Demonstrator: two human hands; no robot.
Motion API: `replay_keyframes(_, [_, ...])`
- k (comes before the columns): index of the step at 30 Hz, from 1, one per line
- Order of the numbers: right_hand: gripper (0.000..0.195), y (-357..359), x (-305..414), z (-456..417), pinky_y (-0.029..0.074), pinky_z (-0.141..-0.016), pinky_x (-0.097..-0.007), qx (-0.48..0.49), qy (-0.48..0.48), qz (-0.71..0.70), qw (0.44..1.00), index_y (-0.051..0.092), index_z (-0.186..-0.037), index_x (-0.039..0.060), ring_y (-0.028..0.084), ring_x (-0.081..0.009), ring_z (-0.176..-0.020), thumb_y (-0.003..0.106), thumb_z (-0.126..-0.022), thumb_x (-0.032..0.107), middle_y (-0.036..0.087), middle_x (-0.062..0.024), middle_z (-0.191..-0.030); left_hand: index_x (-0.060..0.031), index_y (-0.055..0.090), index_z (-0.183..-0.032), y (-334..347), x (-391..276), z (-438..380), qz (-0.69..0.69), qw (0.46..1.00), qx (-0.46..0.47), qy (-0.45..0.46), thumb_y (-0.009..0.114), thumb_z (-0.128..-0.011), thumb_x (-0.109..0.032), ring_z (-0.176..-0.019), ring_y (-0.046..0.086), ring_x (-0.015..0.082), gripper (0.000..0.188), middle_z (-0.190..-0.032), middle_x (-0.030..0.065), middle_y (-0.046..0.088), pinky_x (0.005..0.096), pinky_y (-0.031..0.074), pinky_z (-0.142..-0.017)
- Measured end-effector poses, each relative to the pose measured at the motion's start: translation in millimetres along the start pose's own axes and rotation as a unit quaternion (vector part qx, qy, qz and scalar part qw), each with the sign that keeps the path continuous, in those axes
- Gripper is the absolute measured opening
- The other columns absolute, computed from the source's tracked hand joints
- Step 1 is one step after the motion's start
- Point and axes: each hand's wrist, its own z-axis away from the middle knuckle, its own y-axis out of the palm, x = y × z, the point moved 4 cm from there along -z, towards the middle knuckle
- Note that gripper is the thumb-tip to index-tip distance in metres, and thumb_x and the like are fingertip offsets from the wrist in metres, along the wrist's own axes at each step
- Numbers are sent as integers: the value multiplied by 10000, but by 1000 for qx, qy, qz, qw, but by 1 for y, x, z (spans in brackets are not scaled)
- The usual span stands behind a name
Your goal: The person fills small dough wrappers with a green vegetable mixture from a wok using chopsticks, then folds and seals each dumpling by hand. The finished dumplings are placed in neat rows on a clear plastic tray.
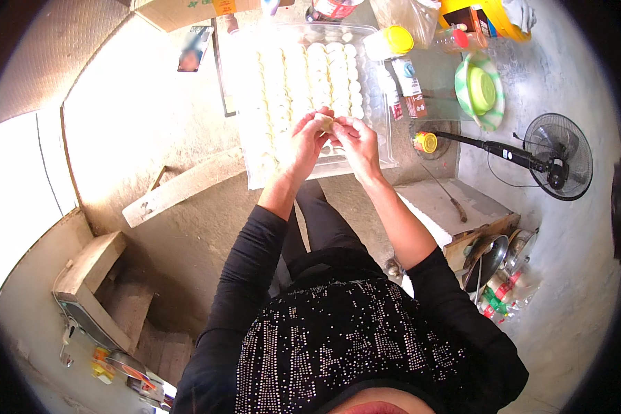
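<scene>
Both hands meet over the near part of a clear plastic tray. My left hand holds a small pale dough piece, seemingly a dumpling, between thumb and fingers. The fingertips of my right hand pinch the same piece from the other side. Its fold is partly covered by the fingers. Beneath and beyond the hands, rows of pale dumplings fill much of the tray, standing close together. Strong glare washes out the rows on the left.
Right of the tray are a yellow-lidded tub, small boxes, a yellow can and a green basin. A black fan stands by the wall. A long-handled tool lies on a ledge. Left is a phone.
</scene>
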Motion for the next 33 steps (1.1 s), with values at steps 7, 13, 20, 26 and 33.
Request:
replay_keyframes(7, [221,-19,16,-4,575,-711,-258,-18,-47,42,998,664,-1099,-43,672,-118,-820,696,-943,111,709,-85,-966,57,552,-1301,23,-13,2,-357,932,13,62,590,-1005,-130,-992,642,135,352,-1085,108,679,271,540,-863])
replay_keyframes(13, [228,-26,27,-3,567,-704,-252,-37,-21,-57,997,678,-1098,-47,674,-113,-804,700,-943,119,709,-82,-953,76,572,-1249,35,-8,-2,-290,949,20,121,572,-1011,-117,-1045,655,178,307,-1128,146,673,288,539,-926])
replay_keyframes(20, [225,-32,29,-9,556,-684,-244,-46,-13,-5,999,684,-1073,-57,668,-100,-735,702,-935,119,712,-68,-878,63,567,-1219,30,-3,-9,-391,902,37,182,545,-1006,-45,-1035,653,166,240,-1114,118,667,287,540,-908])
replay_keyframes(26, [218,-33,31,-18,550,-665,-248,-44,-24,76,996,700,-1049,-55,663,-92,-723,694,-937,131,717,-71,-843,-1,625,-1170,41,-14,-2,-523,827,17,207,577,-965,-17,-792,624,100,212,-844,73,682,267,511,-718])
replay_keyframes(33, [249,-29,35,-22,551,-686,-258,7,-46,103,994,687,-1129,-57,673,-108,-756,651,-969,130,731,-92,-911,-38,643,-1142,47,-24,0,-524,795,-3,305,615,-949,-68,-577,512,131,198,-656,73,583,302,452,-568])
